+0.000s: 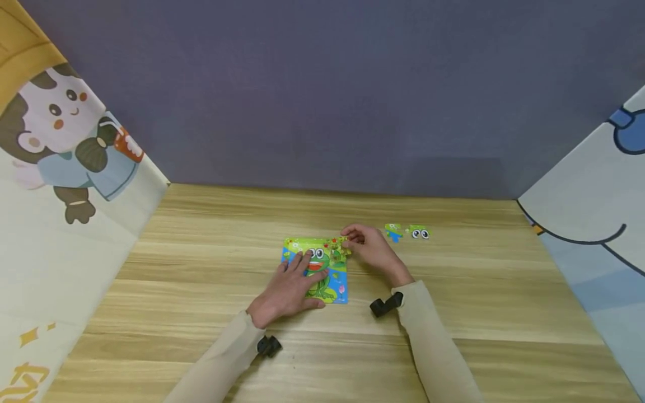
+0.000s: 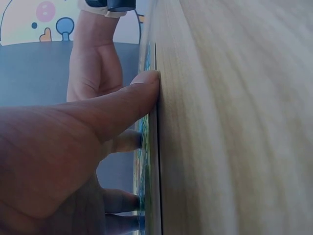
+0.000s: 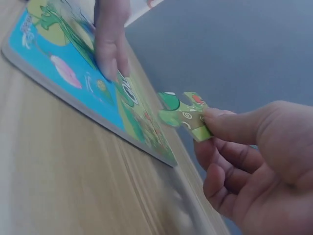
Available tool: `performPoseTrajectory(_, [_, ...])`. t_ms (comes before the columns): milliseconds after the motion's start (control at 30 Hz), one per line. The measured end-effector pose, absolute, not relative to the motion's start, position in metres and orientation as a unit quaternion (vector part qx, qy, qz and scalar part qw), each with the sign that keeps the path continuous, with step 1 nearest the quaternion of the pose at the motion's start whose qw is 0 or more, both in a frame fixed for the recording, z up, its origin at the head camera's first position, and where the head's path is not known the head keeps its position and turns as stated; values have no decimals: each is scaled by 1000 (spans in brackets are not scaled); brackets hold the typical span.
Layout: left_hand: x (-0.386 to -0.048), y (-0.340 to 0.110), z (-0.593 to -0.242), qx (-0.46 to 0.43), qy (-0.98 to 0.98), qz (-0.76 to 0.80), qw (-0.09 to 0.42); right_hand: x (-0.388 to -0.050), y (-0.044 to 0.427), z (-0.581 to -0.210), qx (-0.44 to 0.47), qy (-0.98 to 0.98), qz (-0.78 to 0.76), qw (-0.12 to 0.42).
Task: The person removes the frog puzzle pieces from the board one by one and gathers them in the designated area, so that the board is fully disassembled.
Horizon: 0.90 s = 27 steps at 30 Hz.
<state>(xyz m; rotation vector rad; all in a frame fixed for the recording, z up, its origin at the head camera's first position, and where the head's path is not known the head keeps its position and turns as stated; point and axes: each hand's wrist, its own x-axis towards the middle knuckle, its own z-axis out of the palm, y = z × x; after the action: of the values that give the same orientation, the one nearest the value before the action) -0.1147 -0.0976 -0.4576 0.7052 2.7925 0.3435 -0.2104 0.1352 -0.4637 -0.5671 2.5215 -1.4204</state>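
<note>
Within the right grip [image 1: 373, 249], a green-and-brown jigsaw piece with a red patch [image 3: 188, 116] is pinched; its print is revealed clearly only by the right wrist view, near the square frog-picture board's [image 1: 337, 281] two-o'clock corner. The board, shown edge-on by the left wrist view, is pressed from eight o'clock by the left grip [image 1: 291, 286], fingers spread. Farther out at two o'clock, a blue-and-green piece [image 1: 393, 232] and a big-eyed green piece [image 1: 419, 233] are borne by the wood-grain bench [image 1: 201, 280].
</note>
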Motion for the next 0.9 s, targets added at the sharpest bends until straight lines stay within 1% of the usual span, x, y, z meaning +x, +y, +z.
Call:
performPoseTrajectory(100, [-115,-97,-457,240,956,119,119,-212,140,-463,-172,857,-478,84])
performPoseTrajectory(267, [-114,-97,-456,241,956,120,120,-213,152,-462,-117,857,-493,89])
performPoseTrajectory(333, [-114,-98,-456,241,955,121,120,-213,157,-460,-108,857,-497,83])
performPoseTrajectory(667, [-113,-99,-456,238,954,135,123,-219,193,-460,-130,866,-482,33])
performPoseTrajectory(900, [-113,-99,-455,239,953,137,125,-221,222,-458,-92,872,-480,26])
